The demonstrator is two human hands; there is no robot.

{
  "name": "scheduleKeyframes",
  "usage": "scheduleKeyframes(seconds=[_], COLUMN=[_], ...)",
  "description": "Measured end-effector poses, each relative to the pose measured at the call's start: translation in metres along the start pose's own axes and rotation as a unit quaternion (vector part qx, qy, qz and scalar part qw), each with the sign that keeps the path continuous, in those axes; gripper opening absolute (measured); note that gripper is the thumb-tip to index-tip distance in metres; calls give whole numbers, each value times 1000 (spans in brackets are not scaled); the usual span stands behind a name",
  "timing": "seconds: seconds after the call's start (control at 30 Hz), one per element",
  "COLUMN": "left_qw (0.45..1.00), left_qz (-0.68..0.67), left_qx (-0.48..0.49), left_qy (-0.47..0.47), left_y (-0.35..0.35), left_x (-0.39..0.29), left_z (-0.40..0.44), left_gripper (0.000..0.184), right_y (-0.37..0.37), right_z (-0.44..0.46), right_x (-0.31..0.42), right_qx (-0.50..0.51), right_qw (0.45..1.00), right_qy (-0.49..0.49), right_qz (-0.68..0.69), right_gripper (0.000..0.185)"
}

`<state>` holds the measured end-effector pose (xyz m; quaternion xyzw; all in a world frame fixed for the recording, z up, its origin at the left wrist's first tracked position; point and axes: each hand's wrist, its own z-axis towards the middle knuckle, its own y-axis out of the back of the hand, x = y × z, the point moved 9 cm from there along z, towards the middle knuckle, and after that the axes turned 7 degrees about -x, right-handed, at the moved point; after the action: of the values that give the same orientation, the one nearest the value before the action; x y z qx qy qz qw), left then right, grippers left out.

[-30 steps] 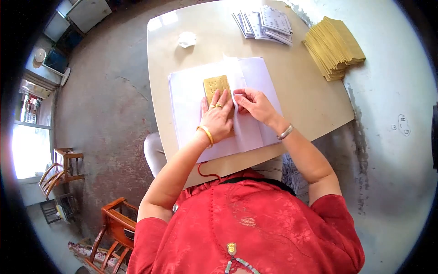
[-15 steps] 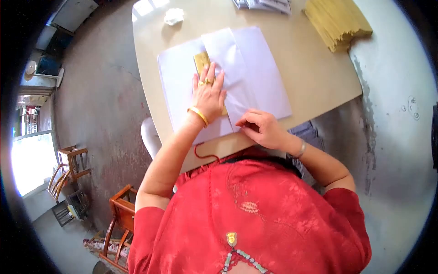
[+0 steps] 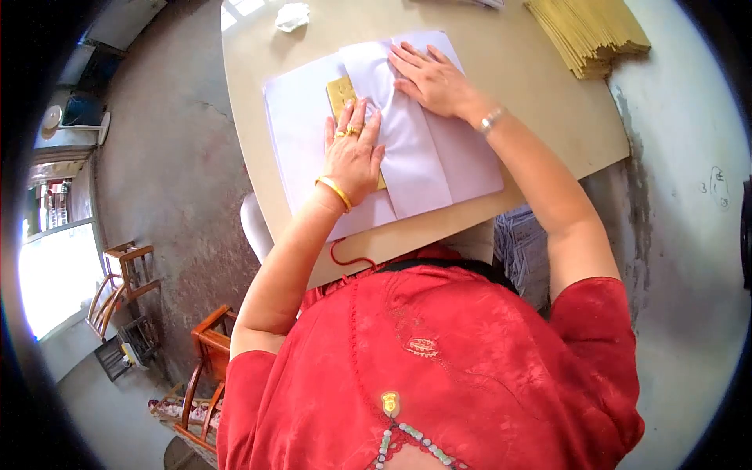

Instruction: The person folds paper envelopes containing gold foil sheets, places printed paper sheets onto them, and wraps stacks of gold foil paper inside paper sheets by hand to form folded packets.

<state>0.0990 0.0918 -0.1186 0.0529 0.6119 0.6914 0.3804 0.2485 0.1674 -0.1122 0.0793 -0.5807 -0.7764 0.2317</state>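
White paper sheets [image 3: 301,117] lie on the table before me, with one flap folded over from the right. A flat yellow bar [image 3: 339,92] rests lengthwise on the paper, partly under the flap's left edge. My left hand [image 3: 354,153] lies on the bar with its fingers stretched out, covering the bar's middle. Farther up, my right hand [image 3: 439,84] is spread flat on the upper part of the folded flap [image 3: 419,164]. Creases run through the flap between both hands.
A crumpled white piece [image 3: 292,17] sits at the table's far left. Stacked yellow paper [image 3: 587,35] is at the far right corner. Folded papers [image 3: 521,243] are piled below the table's near edge. Wooden chairs [image 3: 211,352] stand on the floor to the left.
My right hand has moved from the paper's near edge up to its far part and opened from a pinch to flat. My left hand stays on the bar.
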Motion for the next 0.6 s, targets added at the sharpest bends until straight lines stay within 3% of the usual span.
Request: scheduleKeyframes(seconds=[0.2,0.23,0.33,0.4,0.6], left_qw=[1000,1000,1000,1000,1000], left_qz=[-1,-4,-9,-3,2], left_qx=[7,9,12,13,4], left_qy=[5,10,17,16,7], left_y=[3,2,3,3,6], left_x=[-2,-2,-3,-3,-5], left_z=[0,1,2,1,1], left_gripper=[60,60,59,59,57], right_y=[-25,-20,4,20,45], right_z=[71,69,37,0,-90], right_x=[-43,-40,-25,-2,54], right_qx=[36,-5,-109,-118,-10], right_qw=[991,993,987,987,997], right_qy=[-85,-85,-93,-92,-76], right_qz=[-95,-76,-78,-57,20], right_gripper=[57,55,56,59,62])
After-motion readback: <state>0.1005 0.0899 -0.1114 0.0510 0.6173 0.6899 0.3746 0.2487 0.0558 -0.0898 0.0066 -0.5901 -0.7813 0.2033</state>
